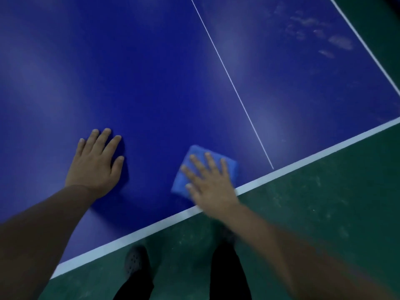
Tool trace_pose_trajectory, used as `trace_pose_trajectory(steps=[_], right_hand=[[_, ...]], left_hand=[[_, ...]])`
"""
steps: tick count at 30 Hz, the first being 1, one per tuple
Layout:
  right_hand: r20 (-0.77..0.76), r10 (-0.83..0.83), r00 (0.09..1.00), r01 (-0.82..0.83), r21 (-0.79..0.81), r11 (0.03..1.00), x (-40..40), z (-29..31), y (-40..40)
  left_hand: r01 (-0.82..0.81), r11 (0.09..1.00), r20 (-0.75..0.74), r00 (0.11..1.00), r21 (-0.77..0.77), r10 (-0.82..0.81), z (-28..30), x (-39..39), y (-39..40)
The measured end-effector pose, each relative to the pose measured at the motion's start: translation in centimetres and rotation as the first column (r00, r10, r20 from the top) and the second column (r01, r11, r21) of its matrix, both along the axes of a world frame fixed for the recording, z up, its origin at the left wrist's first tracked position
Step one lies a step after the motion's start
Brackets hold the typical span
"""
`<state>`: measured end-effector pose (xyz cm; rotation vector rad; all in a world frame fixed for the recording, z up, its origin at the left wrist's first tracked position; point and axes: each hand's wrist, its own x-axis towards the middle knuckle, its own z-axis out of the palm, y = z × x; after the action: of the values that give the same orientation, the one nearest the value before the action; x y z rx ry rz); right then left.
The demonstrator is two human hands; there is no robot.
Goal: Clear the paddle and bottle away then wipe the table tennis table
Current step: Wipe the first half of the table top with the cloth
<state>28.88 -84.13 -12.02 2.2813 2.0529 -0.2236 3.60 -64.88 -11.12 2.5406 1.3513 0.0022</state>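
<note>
- I saw the blue cloth (195, 163) lying flat on the table (151, 72), near its white front edge.
- My right hand (211, 187) pressed it, fingers straight and spread.
- My left hand (97, 163) lay flat on the table, fingers relaxed.
- Whitish smudges (329, 37) marked the far right corner.

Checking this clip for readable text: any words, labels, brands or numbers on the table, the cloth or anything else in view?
None can be read.
Table: plain blue with white lines only, no print.
Cloth under the right hand: plain blue, no tag or logo showing.
Left hand: flat on the table, holds nothing.
Shoe on the green floor: perforated, no brand visible.
</note>
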Motion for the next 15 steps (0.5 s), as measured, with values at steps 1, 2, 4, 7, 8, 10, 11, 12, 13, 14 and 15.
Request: trace_pose_trajectory(steps=[1,2,4,7,8,10,11,12,13,14,15], right_hand=[[0.049,-0.080,0.996,0.079,0.011,0.997,4.3,0.1,-0.4],[0.069,-0.205,0.976,0.206,-0.008,0.978,9.0,0.2,-0.5],[0.013,-0.490,0.872,0.490,-0.018,0.872,16.9,1.0,-0.1],[-0.052,-0.620,0.783,0.621,0.002,0.784,18.2,0.9,1.8],[-0.063,-0.489,0.870,0.492,0.044,0.870,16.4,0.6,1.8],[-0.053,-0.007,0.999,0.010,0.064,0.998,13.2,-0.2,0.2],[-0.045,0.166,0.985,-0.163,0.065,0.984,13.8,-0.5,-0.7],[-0.049,0.225,0.973,-0.222,0.064,0.973,16.3,-0.5,-0.8],[-0.035,0.171,0.985,-0.167,0.079,0.983,20.1,-0.5,-0.5],[-0.005,0.032,0.999,-0.031,0.090,0.995,24.3,-0.4,-0.3],[0.023,-0.141,0.990,0.138,0.103,0.985,29.0,-0.4,-0.3]], left_hand=[[-0.040,0.999,-0.019,0.999,0.018,0.040,0.2,0.7,-0.5],[-0.090,0.995,-0.024,0.996,0.036,0.091,0.5,1.7,-1.5],[-0.190,0.981,0.002,0.982,0.052,0.190,1.1,4.7,-4.1],[-0.251,0.968,0.071,0.966,0.021,0.249,1.3,11.8,-9.4],[-0.263,0.965,0.101,0.960,0.002,0.262,1.3,14.4,-11.0],[-0.294,0.956,0.157,0.943,-0.020,0.293,1.2,19.3,-13.6],[-0.304,0.952,0.170,0.938,-0.021,0.303,1.1,21.4,-14.5],[-0.309,0.951,0.170,0.936,-0.021,0.308,0.9,23.0,-15.2],[-0.311,0.950,0.158,0.937,-0.022,0.311,0.7,24.3,-15.7],[-0.315,0.949,0.137,0.939,-0.024,0.315,0.5,25.1,-16.0],[-0.316,0.948,0.111,0.942,-0.026,0.317,0.2,25.7,-16.2]])
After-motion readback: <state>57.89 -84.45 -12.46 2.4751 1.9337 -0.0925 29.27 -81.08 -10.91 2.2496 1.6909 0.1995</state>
